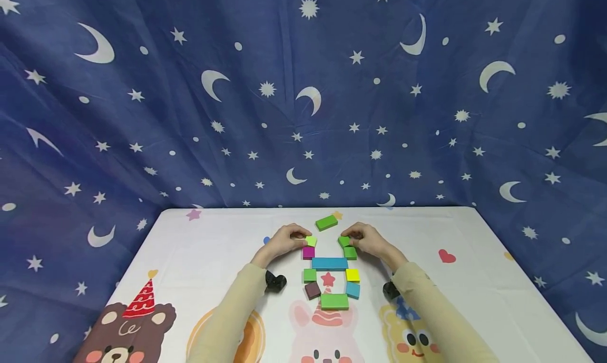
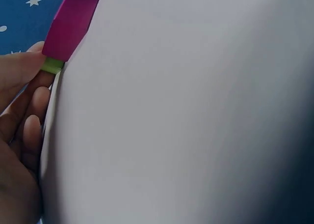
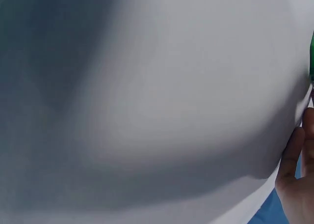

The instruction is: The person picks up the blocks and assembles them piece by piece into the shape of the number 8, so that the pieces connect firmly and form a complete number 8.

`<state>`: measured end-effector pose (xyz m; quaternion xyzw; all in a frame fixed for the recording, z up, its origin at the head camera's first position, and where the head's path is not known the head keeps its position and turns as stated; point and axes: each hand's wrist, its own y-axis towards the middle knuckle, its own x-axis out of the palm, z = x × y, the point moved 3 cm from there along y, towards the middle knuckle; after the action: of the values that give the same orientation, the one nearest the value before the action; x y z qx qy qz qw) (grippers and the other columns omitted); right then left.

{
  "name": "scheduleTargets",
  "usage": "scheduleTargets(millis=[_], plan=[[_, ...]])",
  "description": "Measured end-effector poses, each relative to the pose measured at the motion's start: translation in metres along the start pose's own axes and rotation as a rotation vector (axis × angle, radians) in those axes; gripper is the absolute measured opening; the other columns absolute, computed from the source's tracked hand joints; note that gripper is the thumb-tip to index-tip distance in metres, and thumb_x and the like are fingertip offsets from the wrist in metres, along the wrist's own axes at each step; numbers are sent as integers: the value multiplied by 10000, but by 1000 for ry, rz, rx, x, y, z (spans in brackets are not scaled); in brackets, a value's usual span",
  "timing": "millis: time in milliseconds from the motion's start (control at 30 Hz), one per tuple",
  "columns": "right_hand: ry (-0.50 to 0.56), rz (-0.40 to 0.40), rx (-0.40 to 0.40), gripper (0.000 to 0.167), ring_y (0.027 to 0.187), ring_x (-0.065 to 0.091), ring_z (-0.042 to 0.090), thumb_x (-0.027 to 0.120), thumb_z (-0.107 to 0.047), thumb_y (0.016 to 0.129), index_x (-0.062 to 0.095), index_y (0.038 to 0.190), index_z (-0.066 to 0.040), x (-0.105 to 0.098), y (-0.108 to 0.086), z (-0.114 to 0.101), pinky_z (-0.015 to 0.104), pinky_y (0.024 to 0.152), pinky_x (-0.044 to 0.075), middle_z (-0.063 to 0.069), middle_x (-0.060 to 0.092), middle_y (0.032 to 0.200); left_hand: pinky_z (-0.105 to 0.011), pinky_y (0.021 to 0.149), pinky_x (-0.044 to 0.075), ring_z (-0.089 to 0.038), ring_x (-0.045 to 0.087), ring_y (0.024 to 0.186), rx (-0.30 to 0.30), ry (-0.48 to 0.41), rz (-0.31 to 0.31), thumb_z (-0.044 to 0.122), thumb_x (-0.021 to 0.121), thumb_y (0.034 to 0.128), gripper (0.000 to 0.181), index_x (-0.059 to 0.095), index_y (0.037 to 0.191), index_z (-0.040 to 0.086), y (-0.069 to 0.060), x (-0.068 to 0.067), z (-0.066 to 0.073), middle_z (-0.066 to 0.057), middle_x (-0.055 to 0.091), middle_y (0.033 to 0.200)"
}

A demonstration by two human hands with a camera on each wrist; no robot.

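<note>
My left hand (image 1: 283,241) pinches a lime-green block (image 1: 311,241) between thumb and fingers. That block meets the far side of a magenta block (image 1: 309,253); in the left wrist view the lime block (image 2: 53,65) is mostly covered by the thumb and the magenta block. Opposite, my right hand (image 1: 372,241) pinches a green block (image 1: 343,241), set slightly askew beyond another green block (image 1: 350,253). A long blue block (image 1: 329,264) lies crosswise between the two columns. At the far end rests a green rectangular block (image 1: 326,223), tilted and apart from both hands.
Nearer me, a ring continues with a green cube (image 1: 310,276), yellow cube (image 1: 352,276), brown cube (image 1: 312,290), blue cube (image 1: 353,290) and green rectangular block (image 1: 334,302). All lie on a white printed tablecloth (image 1: 474,300). A starry blue curtain (image 1: 303,157) hangs behind.
</note>
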<state>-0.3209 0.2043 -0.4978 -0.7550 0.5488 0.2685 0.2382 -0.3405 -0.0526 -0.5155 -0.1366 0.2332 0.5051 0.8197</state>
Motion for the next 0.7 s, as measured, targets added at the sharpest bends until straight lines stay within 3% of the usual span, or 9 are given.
scheduleTargets(millis=[233,400,700], plan=[[45,-44,-7,300,1024,566,239,616,-15,877,668,1172,-36,-2,2,2,377,895,473,163,623,1172,-240,853,452,-116,550,920,-5,-35,-1,83,674,862,249,701,1110,79,-2,-1,-1,-100,647,1075],[72,-59,-1,375,957,577,226,625,5,851,620,1226,11,-8,6,0,321,844,482,194,652,1123,-236,858,454,-107,549,928,-10,-37,-1,82,670,865,266,695,1129,82,-1,0,-2,-101,644,1094],[10,-29,-16,295,909,609,226,612,-4,856,656,1146,26,-14,12,-6,295,786,478,182,687,1044,-196,792,442,-103,525,868,-7,-113,9,47,673,853,291,673,1144,57,-2,1,-4,-132,634,1032]])
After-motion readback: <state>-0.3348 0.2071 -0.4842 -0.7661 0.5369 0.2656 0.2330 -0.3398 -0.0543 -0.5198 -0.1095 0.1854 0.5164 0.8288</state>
